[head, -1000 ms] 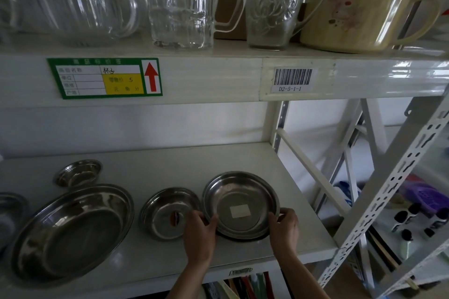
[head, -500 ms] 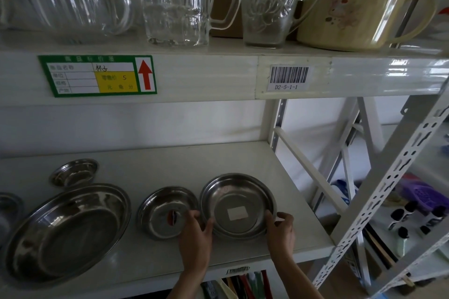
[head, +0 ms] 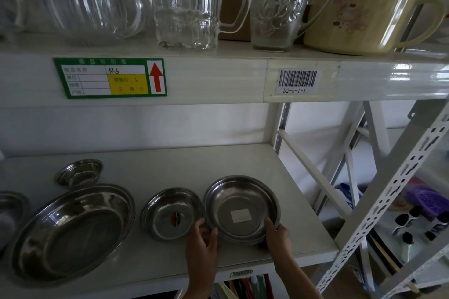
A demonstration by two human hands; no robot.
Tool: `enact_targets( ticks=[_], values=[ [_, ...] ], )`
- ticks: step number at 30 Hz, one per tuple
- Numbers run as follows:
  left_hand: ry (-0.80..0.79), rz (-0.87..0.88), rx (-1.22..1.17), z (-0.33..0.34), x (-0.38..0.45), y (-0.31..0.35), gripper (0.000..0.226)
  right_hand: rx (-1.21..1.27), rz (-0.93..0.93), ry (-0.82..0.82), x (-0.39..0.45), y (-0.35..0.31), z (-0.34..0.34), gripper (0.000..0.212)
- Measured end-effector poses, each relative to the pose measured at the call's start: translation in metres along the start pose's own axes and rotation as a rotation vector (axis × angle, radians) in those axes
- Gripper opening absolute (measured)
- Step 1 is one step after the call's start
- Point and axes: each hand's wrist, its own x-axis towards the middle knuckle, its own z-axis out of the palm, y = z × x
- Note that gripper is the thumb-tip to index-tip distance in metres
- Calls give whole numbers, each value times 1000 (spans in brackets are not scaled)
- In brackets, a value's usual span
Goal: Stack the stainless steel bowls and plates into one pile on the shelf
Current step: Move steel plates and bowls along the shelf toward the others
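A steel plate with a white sticker (head: 241, 209) sits at the right end of the white shelf (head: 170, 167). My left hand (head: 202, 241) grips its near-left rim and my right hand (head: 279, 238) grips its near-right rim, thumb inside. Its near edge looks slightly raised. Just left of it lies a smaller steel plate (head: 171, 213) with a red mark. Further left are a large steel basin (head: 73, 230), a small steel bowl (head: 79, 172) behind it, and another steel dish (head: 11, 209) cut off by the left edge.
The upper shelf (head: 218, 75) hangs low overhead with glass jugs (head: 187, 2) and a cream plastic mug (head: 364, 14). White perforated rack posts (head: 398, 192) stand at the right. Bottles and a purple item sit on a neighbouring rack at lower right.
Both hands have tightened on the sticker plate's rim, the right thumb now inside it. The plate's near edge has lifted a little. The other dishes have not moved.
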Motion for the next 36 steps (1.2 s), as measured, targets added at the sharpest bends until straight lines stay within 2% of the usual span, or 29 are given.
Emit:
enact_targets(
  ticks=[10, 19, 27, 36],
  values=[
    [42, -172, -124, 8, -2, -2, 38, 46, 40, -45, -2, -5, 0, 34],
    [48, -361, -309, 14, 5, 1, 25, 49, 66, -35, -6, -9, 3, 34],
    [49, -335, -341, 13, 4, 7, 25, 36, 32, -27, -12, -9, 2, 38],
    [25, -309, -354, 8, 2, 15, 17, 71, 58, 29, -10, -7, 2, 31]
  ],
)
